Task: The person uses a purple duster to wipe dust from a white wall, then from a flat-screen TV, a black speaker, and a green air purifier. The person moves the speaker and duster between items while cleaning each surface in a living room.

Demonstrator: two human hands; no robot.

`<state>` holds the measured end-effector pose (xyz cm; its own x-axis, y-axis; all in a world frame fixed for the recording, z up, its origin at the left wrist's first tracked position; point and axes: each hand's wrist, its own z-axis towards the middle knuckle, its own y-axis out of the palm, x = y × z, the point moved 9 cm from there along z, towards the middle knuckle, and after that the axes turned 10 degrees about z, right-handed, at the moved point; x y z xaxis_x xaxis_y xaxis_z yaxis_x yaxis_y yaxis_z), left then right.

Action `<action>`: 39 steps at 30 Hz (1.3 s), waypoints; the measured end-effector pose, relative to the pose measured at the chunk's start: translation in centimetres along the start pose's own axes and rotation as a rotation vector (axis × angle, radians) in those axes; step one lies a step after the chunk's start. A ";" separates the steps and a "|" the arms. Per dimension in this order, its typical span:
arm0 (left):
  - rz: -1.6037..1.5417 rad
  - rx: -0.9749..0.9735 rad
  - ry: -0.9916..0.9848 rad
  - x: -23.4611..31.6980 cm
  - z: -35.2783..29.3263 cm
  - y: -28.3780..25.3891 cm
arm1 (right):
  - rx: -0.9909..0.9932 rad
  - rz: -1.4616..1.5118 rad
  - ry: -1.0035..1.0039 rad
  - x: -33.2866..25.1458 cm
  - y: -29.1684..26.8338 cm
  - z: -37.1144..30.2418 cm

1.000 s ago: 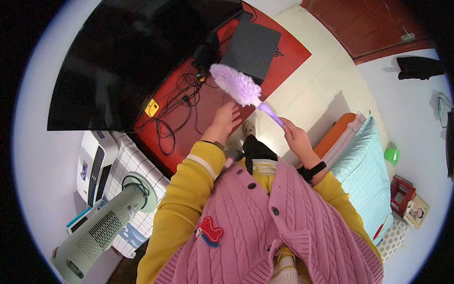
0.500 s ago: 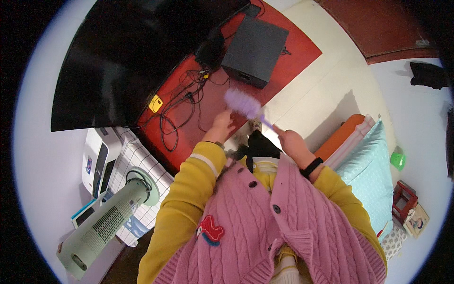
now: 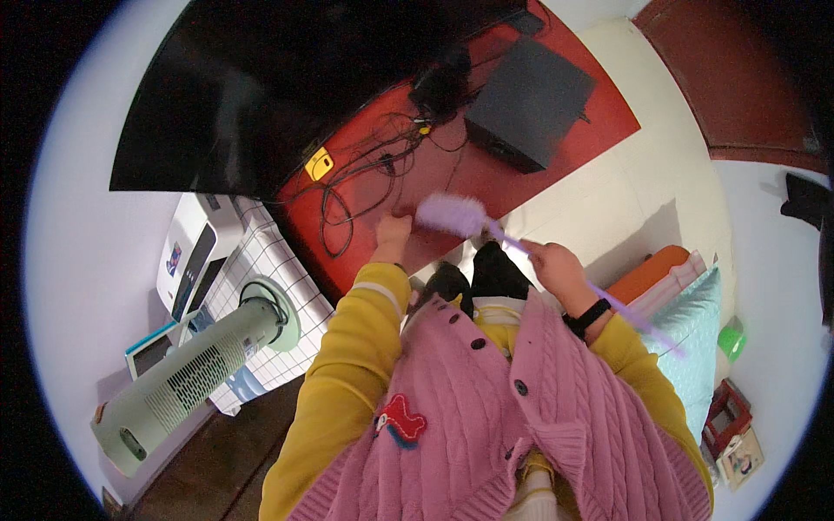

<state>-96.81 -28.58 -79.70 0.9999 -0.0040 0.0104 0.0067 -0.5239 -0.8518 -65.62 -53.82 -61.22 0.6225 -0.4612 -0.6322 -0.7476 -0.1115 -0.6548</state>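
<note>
A fluffy purple duster (image 3: 452,215) with a long thin purple handle is in my right hand (image 3: 558,269), whose fingers are closed round the handle. Its fluffy head hangs over the near edge of the red table (image 3: 599,117), and the handle's far end passes beyond my right wrist. Left of the duster head, my left hand (image 3: 393,233) is over the table top with its fingers bunched together. Black cables (image 3: 352,208) lie tangled just beyond it, and whether the fingers pinch one I cannot make out.
A large black television (image 3: 234,104) stands at the back left, with a yellow object (image 3: 319,163) by its lower edge. A dark box-shaped speaker (image 3: 530,100) sits on the table. On the left are a white printer (image 3: 204,230) and a pale green tower fan (image 3: 195,369); a light blue cushion (image 3: 686,321) is on the right.
My left hand has drawn its fingers together and lies nearer the cables. The duster head has swung to a flatter angle, and its handle now shows past my right wrist. The view has shifted.
</note>
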 end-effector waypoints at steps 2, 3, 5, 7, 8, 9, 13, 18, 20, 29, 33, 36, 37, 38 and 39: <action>-0.038 0.027 -0.066 -1.0 -0.8 -2.8 | 0.056 -0.023 0.046 -0.3 -0.2 0.0; -0.063 0.048 -0.029 -1.1 -1.1 -4.4 | 0.038 -0.028 0.058 -0.7 0.2 -0.1; -0.024 0.106 0.044 -1.1 -1.1 -7.0 | -0.037 0.019 0.013 -2.1 1.3 -0.7; 0.081 0.151 0.102 -1.4 0.1 -8.9 | 0.013 0.036 0.006 -3.3 1.5 -1.5; 0.062 0.218 0.123 -1.6 0.6 -9.8 | 0.031 0.031 0.016 -3.8 1.6 -2.0; 0.040 0.254 0.130 -2.3 1.1 -10.4 | 0.108 0.060 0.077 -3.9 1.4 -2.2; 0.008 0.247 0.169 -5.2 2.2 -11.5 | -0.005 0.315 0.111 -6.2 4.2 -3.0; 0.035 0.030 -0.073 -10.9 2.2 -10.8 | -0.005 0.771 0.138 -9.8 5.3 -2.9; -0.055 -0.079 -0.044 -11.8 1.7 -10.0 | -0.149 1.111 0.290 -11.1 6.6 -3.3; 0.250 -0.050 0.069 -11.0 -1.0 -8.3 | -0.259 1.363 0.362 -14.7 6.8 -4.4; 0.281 -0.071 0.127 -11.4 -0.6 -6.4 | -0.284 1.229 0.412 -11.9 7.3 -4.4; 0.134 -0.039 0.184 -11.5 -0.4 -5.6 | -0.325 1.101 0.466 -9.8 8.0 -4.4; 0.057 -0.046 0.199 -11.5 -0.4 -5.6 | -0.360 1.075 0.472 -9.5 8.4 -4.4; -0.056 0.008 0.197 -11.6 -0.3 -6.4 | -0.394 1.049 0.480 -9.3 8.6 -4.3; -0.166 0.032 0.191 -11.7 -0.2 -7.2 | -0.397 0.981 0.486 -8.9 8.7 -4.2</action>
<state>-108.53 -24.92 -73.61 0.9654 -0.0825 0.2474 0.1739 -0.5033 -0.8464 -78.64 -54.36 -59.53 -0.3535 -0.7818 -0.5137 -0.9327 0.2526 0.2574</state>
